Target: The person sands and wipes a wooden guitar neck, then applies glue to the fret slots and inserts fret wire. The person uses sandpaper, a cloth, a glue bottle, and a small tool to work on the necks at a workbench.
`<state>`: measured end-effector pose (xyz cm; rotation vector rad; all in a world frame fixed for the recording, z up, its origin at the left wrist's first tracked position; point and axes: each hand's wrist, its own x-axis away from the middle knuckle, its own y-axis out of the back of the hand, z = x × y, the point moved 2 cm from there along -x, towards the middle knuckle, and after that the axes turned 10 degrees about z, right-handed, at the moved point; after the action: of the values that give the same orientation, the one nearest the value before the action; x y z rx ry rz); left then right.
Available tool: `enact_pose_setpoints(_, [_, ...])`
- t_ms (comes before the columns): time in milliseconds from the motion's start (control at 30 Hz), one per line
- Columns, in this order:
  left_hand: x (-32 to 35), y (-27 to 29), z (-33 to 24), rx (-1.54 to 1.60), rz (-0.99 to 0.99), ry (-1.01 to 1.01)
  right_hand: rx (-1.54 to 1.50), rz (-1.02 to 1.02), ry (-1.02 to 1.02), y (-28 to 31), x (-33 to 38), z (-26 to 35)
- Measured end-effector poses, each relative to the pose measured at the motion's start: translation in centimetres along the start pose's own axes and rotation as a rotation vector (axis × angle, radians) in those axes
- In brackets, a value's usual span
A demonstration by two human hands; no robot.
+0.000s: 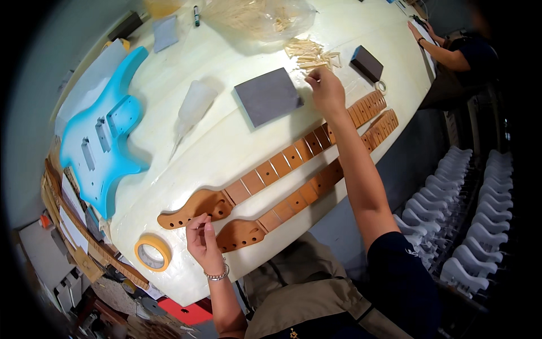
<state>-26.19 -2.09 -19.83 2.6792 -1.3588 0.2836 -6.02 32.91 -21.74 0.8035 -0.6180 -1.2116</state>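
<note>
Our two guitar necks lie side by side across the white bench, heads near us. They sit close to the bench edge, so a bump from our arm could push the lower one off (it already hangs near the rim). Our reaching arm crosses right over both necks, and a dropped elbow could shove them. Our right hand reaches far out to the pile of small wood sticks, fingers pinched together at the pile's edge; we cannot tell if it has a stick yet. Our left hand rests between the two neck heads, fingers curled, tips touching the upper head, holding nothing we can see. A tape roll lies just beside it, and a grey block sits near the right hand.
</note>
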Motion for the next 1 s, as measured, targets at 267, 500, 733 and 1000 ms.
enact_pose_setpoints(267, [0.1,-2.2,-1.5,-0.192,0.165,-0.195,-1.116,0.840,-0.072,-1.2,17.0,9.8])
enact_pose_setpoints(500, [1.8,-1.5,-2.4,-0.186,0.375,-0.441,-1.360,0.934,-0.496,-3.5,23.8,11.6])
enact_pose_setpoints(733, [0.7,-0.3,-2.8,-0.170,0.290,-0.218,-1.144,0.944,-0.335,-3.6,25.6,12.0])
enact_pose_setpoints(1000, [-1.8,-0.2,-1.1,-0.241,0.299,-0.123,-0.557,0.464,0.131,-4.2,23.9,12.7])
